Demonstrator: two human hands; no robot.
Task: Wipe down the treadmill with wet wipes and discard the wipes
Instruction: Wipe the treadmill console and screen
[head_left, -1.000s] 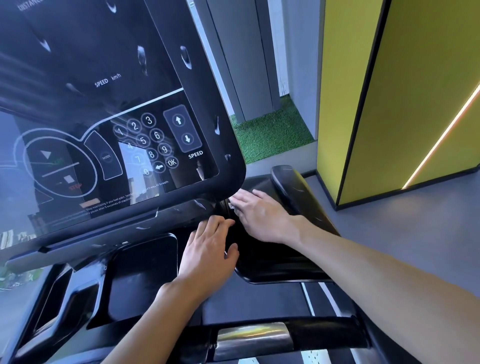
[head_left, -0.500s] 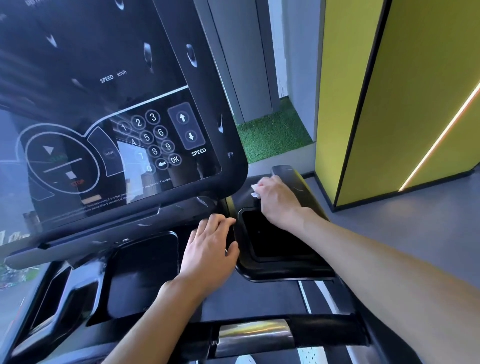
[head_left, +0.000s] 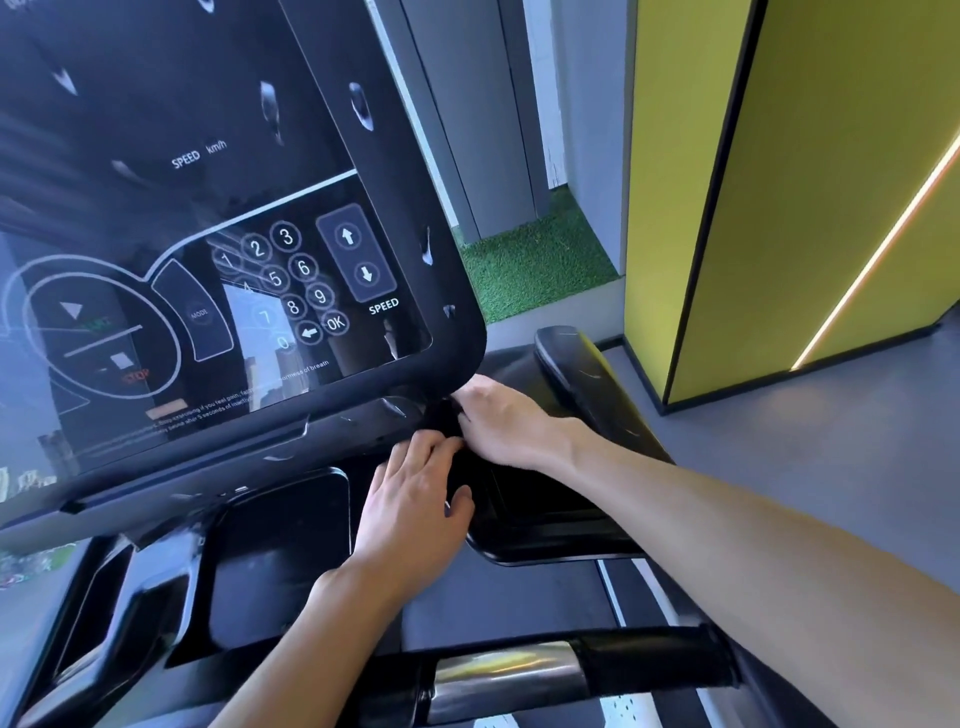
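The black treadmill console (head_left: 218, 218) fills the left, its keypad and speed arrows lit. My right hand (head_left: 511, 423) lies on the right side tray (head_left: 550, 525), and its fingers reach into the gap under the screen's lower right corner. No wipe shows; whatever is under that hand is hidden. My left hand (head_left: 415, 501) rests flat, fingers straight, on the ledge between the middle tray (head_left: 280, 545) and the right tray, almost touching my right hand.
A black right handrail (head_left: 582, 374) rises behind my right hand. A front bar with a metal sensor plate (head_left: 509, 670) crosses below my arms. Yellow wall panels (head_left: 779, 208) stand to the right, green turf (head_left: 530, 260) beyond, grey floor (head_left: 831, 467) alongside.
My right hand slid back left from the handrail base to the screen's corner, and the white wipe seen at its fingertips is now out of sight. The left hand stayed put.
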